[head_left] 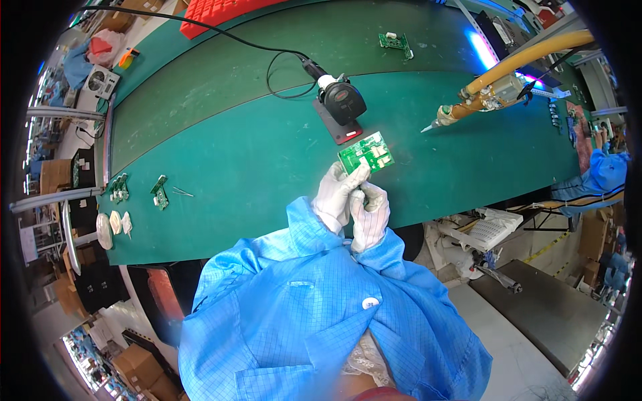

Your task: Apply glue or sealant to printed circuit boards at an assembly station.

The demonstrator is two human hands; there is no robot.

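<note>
My gloved left hand (pixel 334 192) is closed on the near edge of a green circuit board (pixel 356 155), its thumb lying over the board's face. The board carries white and pale components and is held up above the green table mat (pixel 254 174). Close beside it, just below the board, my gloved right hand (pixel 370 212) is curled shut; what its fingers hold, if anything, is hidden. Directly beyond the board, a black handheld scanner (pixel 344 102) rests on a dark stand with a red front edge.
A nozzle on a yellow hose (pixel 451 115) reaches in from the right. More circuit boards (pixel 160 192) and tweezers (pixel 182 192) lie at left; another circuit board (pixel 396 44) lies at the back. A red crate (pixel 221 12) stands far left. A co-worker's blue sleeve (pixel 605 175) shows at right.
</note>
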